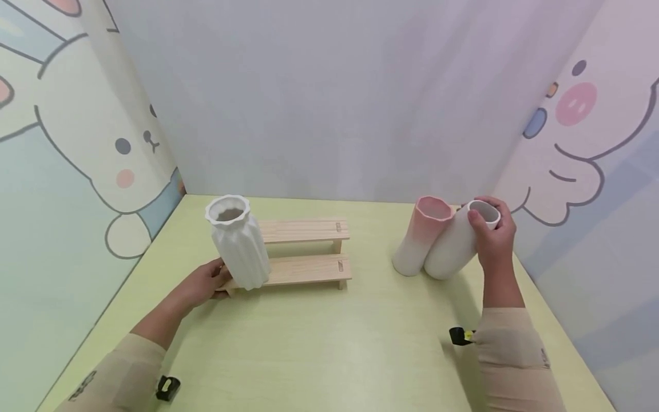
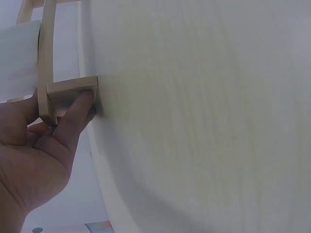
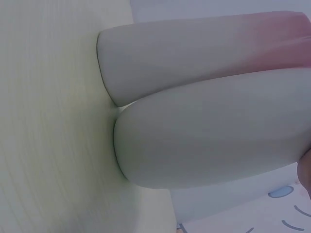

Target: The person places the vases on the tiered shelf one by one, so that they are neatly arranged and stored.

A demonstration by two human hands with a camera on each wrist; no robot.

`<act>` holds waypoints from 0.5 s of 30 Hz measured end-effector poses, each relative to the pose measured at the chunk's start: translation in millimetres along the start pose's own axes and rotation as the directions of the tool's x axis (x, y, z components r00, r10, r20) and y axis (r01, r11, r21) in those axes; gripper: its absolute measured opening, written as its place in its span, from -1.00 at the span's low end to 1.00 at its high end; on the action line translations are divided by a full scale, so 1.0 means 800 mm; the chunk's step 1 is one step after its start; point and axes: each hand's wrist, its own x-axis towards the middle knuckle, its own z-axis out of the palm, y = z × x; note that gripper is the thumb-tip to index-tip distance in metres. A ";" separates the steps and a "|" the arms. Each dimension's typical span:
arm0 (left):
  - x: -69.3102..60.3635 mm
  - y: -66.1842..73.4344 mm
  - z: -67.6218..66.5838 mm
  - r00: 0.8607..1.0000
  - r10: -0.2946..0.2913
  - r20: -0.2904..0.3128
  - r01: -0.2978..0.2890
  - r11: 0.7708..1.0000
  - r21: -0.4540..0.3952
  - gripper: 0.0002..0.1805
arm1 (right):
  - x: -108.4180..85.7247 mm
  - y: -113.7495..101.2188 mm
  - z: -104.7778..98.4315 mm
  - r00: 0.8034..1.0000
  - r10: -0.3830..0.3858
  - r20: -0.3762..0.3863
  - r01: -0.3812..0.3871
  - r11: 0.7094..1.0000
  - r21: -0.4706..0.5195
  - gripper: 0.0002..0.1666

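My left hand (image 1: 206, 283) grips the left end of a light wooden two-step stand (image 1: 309, 269). In the left wrist view its fingers curl round the short leg (image 2: 73, 87) under the lower board. A white fluted vase (image 1: 241, 252) with a wavy rim stands on that lower board, close to the hand. On the right, my right hand (image 1: 495, 232) holds a smooth white vase (image 1: 453, 249) near its rim, thumb at the mouth. That vase stands on the table beside a pink-and-white vase (image 1: 419, 240), and the two appear to touch. Only a bit of the right hand shows in the right wrist view.
The stand's upper board (image 1: 304, 230) lies behind the lower one. All stands on a pale yellow-green table (image 1: 309, 343), with a grey curtain (image 1: 329, 103) behind. Printed cartoon walls flank both sides. Black clips (image 1: 167, 388) sit by the sleeves.
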 end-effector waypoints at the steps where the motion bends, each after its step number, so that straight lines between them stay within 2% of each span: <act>1: 0.000 0.000 0.000 1.000 -0.001 0.000 0.001 1.000 -0.006 -0.37 | -0.001 -0.001 0.000 1.000 -0.002 0.001 0.002 1.000 -0.003 -0.62; 7: -0.001 -0.002 0.002 1.000 -0.008 -0.007 0.008 1.000 -0.019 -0.39 | -0.008 -0.004 -0.001 0.999 -0.038 -0.005 0.038 0.999 0.000 -0.64; 15: -0.001 0.000 -0.001 1.000 -0.002 -0.023 0.002 1.000 0.007 -0.36 | -0.016 -0.010 -0.003 0.994 -0.112 -0.015 0.110 0.988 -0.111 -0.64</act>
